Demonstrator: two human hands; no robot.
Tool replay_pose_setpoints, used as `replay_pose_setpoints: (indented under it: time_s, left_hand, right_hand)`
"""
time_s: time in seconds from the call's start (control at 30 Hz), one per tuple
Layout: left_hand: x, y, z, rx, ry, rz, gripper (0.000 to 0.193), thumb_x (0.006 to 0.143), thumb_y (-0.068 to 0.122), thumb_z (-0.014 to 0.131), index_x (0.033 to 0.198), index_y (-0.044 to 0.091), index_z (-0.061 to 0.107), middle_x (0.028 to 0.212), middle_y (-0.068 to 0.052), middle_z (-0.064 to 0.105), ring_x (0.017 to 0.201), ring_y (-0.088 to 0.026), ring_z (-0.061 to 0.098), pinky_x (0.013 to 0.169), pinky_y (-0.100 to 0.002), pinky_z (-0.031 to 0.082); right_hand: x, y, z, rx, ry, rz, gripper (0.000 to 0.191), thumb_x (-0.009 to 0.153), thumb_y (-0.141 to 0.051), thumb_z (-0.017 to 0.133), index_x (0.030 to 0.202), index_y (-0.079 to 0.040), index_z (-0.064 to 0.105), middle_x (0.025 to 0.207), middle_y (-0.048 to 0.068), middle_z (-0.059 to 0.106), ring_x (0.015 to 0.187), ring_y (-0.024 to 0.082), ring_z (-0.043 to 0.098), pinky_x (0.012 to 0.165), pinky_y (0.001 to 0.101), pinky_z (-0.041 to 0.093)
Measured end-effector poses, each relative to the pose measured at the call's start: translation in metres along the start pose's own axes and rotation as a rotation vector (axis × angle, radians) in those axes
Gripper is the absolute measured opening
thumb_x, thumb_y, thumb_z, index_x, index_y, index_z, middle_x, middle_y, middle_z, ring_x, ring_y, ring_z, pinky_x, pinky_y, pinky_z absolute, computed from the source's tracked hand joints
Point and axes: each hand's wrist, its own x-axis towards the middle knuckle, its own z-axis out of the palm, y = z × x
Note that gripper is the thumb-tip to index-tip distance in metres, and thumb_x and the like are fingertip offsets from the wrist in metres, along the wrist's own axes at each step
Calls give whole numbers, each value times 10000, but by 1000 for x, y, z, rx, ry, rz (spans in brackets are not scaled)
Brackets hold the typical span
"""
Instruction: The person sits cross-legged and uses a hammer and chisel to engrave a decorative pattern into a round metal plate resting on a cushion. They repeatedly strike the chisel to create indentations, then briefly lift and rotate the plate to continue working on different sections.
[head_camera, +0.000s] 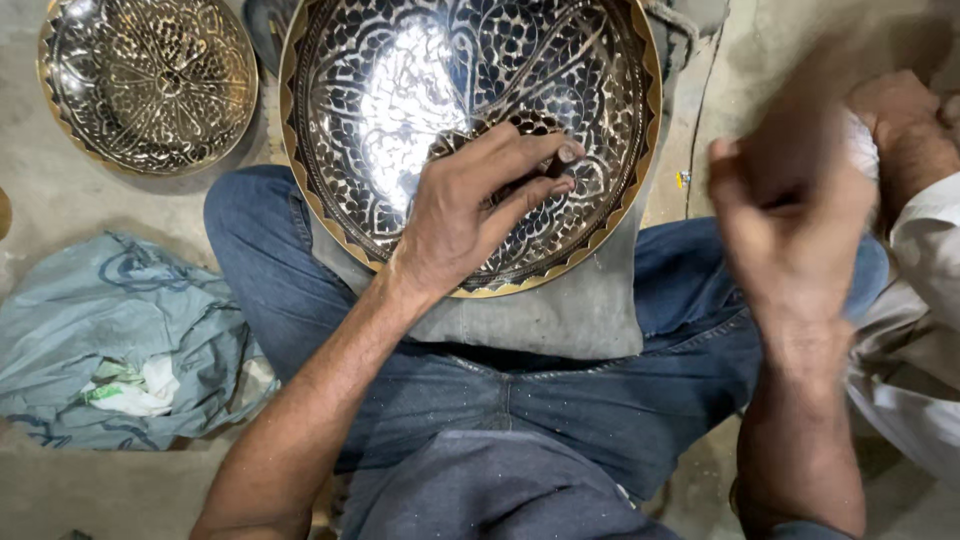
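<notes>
Head view: tool on engraved plate

Left hand (470, 205) pinched shut on a small tool (560, 160), tip pressed to the big plate (400, 90) resting on a grey cloth (570, 310) over the lap. Right hand (790, 210) raised beside it, blurred, grip impossible to tell. Smaller plate (150, 80) on floor, upper left

The large round plate (400, 100) shines silver, covered in a dark leaf-scale pattern with curving bands, and has a gold zigzag rim. Far left, a smaller dish (150, 80) shows a silver and dark radial flower pattern, gold-edged. The cloth (560, 315) beneath the plate is grey, the jeans (560, 390) blue. Near left, a bag (110, 320) is pale blue-grey with darker blue lines.
</notes>
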Motion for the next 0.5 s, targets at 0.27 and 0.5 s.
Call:
replay_pose_setpoints:
  time_s: [0.27, 0.5]
  left_hand:
    - [1, -2, 1, 13, 5, 21, 326, 1023, 158, 736, 1339, 157, 657, 949, 32, 643, 760, -51, 608, 622, -201, 548]
    - [2, 3, -3, 21, -2, 40, 342, 1038, 180, 726, 1370, 201, 645, 944, 49, 629, 757, -47, 590, 607, -202, 517]
  right_hand:
    - [1, -8, 0, -427, -178, -201, 257, 936, -35, 791, 1060, -6, 567, 899, 148, 664, 830, 308, 692, 754, 432, 546]
    - [-8, -7, 1, -146, -170, -210, 254, 884, 81, 687, 1106, -24, 623, 973, 171, 674, 884, 332, 701, 789, 431, 548]
